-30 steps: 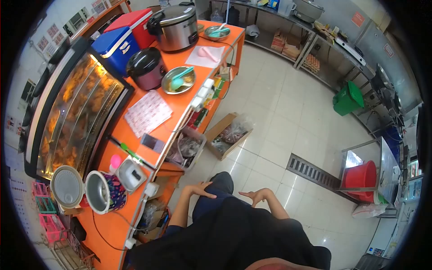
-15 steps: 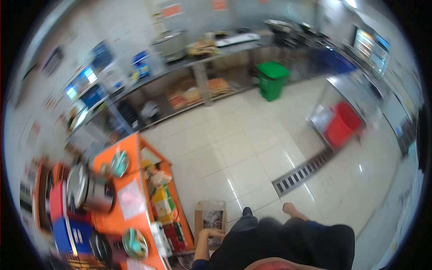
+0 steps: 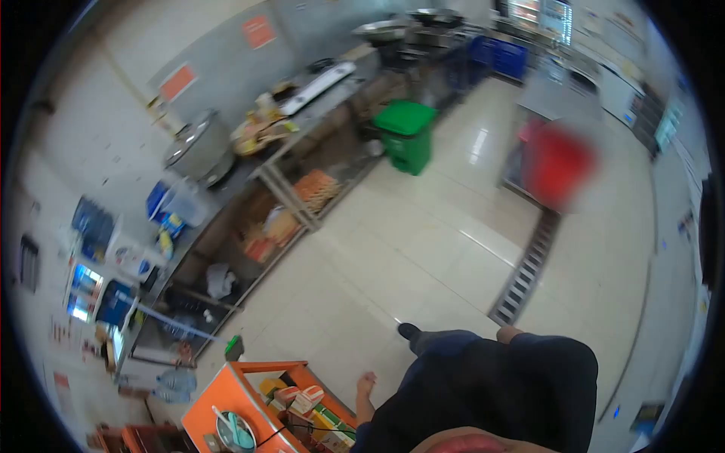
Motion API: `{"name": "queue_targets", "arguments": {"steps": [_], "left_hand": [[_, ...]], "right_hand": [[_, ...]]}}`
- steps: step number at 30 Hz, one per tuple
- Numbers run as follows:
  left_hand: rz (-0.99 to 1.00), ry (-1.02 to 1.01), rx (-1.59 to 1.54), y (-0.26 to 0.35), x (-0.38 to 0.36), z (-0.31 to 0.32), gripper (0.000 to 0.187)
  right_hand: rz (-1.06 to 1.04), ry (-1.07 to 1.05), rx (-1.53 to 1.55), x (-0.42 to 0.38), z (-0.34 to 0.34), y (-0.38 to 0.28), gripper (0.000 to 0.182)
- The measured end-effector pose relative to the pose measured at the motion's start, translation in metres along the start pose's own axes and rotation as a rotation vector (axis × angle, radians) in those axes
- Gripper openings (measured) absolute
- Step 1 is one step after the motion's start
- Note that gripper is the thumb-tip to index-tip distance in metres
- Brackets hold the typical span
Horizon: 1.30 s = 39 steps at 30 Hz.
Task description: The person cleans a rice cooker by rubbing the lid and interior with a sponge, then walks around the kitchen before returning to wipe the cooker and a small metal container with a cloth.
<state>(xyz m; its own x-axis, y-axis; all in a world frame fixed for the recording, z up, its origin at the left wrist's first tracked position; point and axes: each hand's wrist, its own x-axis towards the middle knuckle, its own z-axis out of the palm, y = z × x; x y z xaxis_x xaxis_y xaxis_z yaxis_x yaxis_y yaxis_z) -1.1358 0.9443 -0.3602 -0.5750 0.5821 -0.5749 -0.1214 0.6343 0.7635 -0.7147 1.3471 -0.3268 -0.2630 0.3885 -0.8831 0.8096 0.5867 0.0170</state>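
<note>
My left hand [image 3: 365,383] hangs low at my left side, over the floor tiles, just right of the orange table [image 3: 215,385]. Its fingers look curled, but they are too small and blurred to tell if they hold anything. Only a small part of my right hand [image 3: 509,333] shows beside my dark clothing, near the lower end of the floor drain [image 3: 521,283]; its fingers are hidden. On the orange table stands a bowl [image 3: 236,432] with turquoise utensils, and boxes [image 3: 306,400] fill the shelf beneath.
A steel counter [image 3: 253,177] along the wall carries a large pot [image 3: 200,147] and a white appliance [image 3: 317,87]. Beyond the floor tiles stand a green bin [image 3: 405,136], a blurred red bucket [image 3: 560,162] and a steel table [image 3: 563,94]. A green-ended pole [image 3: 181,321] leans near the orange table.
The view has turned and moved forward; the orange table has slid down the frame and the counter looks closer. The cardboard box by my left hand is out of view. My right hand is now mostly hidden.
</note>
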Motion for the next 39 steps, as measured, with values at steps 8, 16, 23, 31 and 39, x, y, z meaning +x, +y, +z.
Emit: {"name": "queue_targets", "arguments": {"steps": [8, 16, 23, 31, 39], "left_hand": [[-0.595, 0.245, -0.388, -0.084, -0.024, -0.100, 0.038], [-0.625, 0.660, -1.449, -0.034, 0.005, -0.182, 0.051], [0.138, 0.748, -0.306, 0.049, 0.090, -0.535, 0.031], [-0.648, 2.080, 0.202, -0.107, 0.012, -0.778, 0.039], [-1.263, 1.932, -0.042, -0.099, 0.028, -0.777, 0.048]], "right_hand": [[-0.658, 0.218, -0.588, 0.172, -0.389, -0.454, 0.044], [-0.906, -0.389, -0.112, 0.109, -0.470, -0.832, 0.049], [-0.889, -1.022, -0.343, 0.015, -0.414, -0.974, 0.044], [-0.554, -1.073, -0.846, -0.060, -0.476, -1.298, 0.064], [-0.155, -1.056, -1.944, -0.053, -0.329, -1.629, 0.070]]}}
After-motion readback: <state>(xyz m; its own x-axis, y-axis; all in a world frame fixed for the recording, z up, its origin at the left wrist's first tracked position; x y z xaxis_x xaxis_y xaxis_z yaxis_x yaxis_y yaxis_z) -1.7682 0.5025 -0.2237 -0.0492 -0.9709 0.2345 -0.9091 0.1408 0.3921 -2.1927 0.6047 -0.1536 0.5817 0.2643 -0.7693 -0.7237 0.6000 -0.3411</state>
